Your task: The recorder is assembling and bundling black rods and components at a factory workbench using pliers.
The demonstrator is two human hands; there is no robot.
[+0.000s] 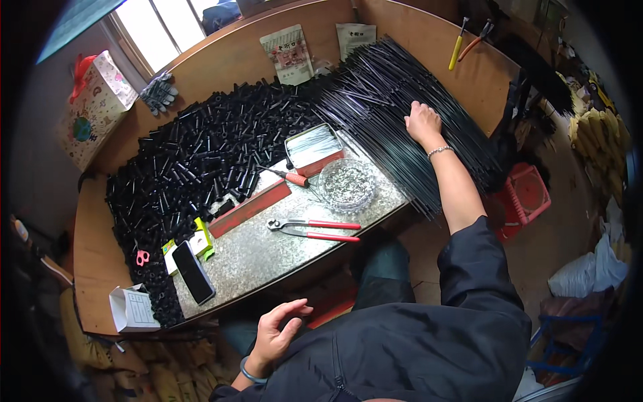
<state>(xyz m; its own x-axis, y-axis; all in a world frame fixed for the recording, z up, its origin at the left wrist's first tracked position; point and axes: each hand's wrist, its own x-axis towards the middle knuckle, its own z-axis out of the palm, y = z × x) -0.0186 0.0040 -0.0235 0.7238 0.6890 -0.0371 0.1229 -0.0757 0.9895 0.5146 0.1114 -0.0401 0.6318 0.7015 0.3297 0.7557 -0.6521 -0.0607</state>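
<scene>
My right hand (423, 122) reaches far out over a broad heap of long, thin black rods (392, 144) at the right of the table. Its fingers are curled down among the rods; how many they grip is hidden. My left hand (280, 331) hangs in front of my body, below the table's front edge. Its fingers are bent, with the thumb apart, and nothing shows between them. Nearest to it on the table are a dark phone (193, 273) and red-handled pincers (315, 230).
Short black tubes (221, 141) cover the table's left and back. A clear round dish (347, 185) of small pieces stands by a tin (313, 147) of thin wires and a red-handled tool (295, 178). Pink scissors (142, 258) and a white box (134, 308) lie left. A red basket (522, 201) stands right.
</scene>
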